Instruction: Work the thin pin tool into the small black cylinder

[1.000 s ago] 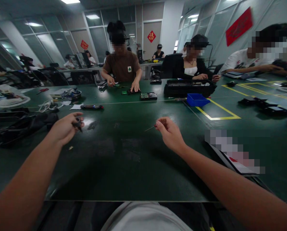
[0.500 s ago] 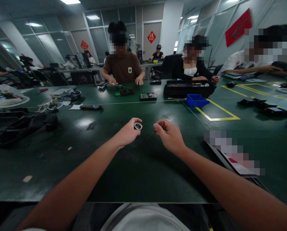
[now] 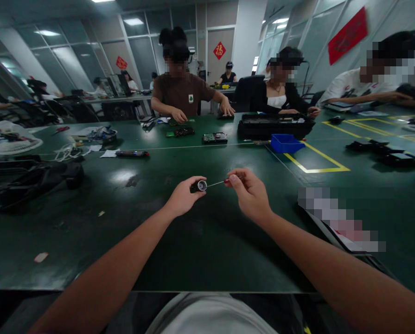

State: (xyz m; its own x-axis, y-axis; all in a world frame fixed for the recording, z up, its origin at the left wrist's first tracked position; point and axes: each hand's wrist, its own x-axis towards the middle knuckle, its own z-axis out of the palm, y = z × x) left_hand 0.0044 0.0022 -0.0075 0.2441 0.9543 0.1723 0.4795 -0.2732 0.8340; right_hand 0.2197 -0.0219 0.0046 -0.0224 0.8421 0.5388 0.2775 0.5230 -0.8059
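Between thumb and fingers, my left hand (image 3: 184,197) grips a small round part (image 3: 202,185), dark with a pale ring around its open end, which faces right toward me. My right hand (image 3: 251,192) is closed on the reddish handle of a thin screwdriver (image 3: 217,183). Its slim metal shaft points left, and the tip is at the rim or mouth of the round part; I cannot tell whether it goes inside. Both hands are above the green table (image 3: 193,250).
A blue bin (image 3: 286,144) and a long black housing (image 3: 275,127) stand ahead to the right. A circuit-board unit (image 3: 214,138) and a dark cylinder (image 3: 132,154) lie farther off. Black parts (image 3: 50,183) are at left, a folder-like stack (image 3: 335,227) at right. Co-workers sit opposite.
The screwdriver has swung from pointing down-left to nearly level, and its tip has come to the round part. My left hand has turned the part slightly. The co-worker opposite has moved both hands.
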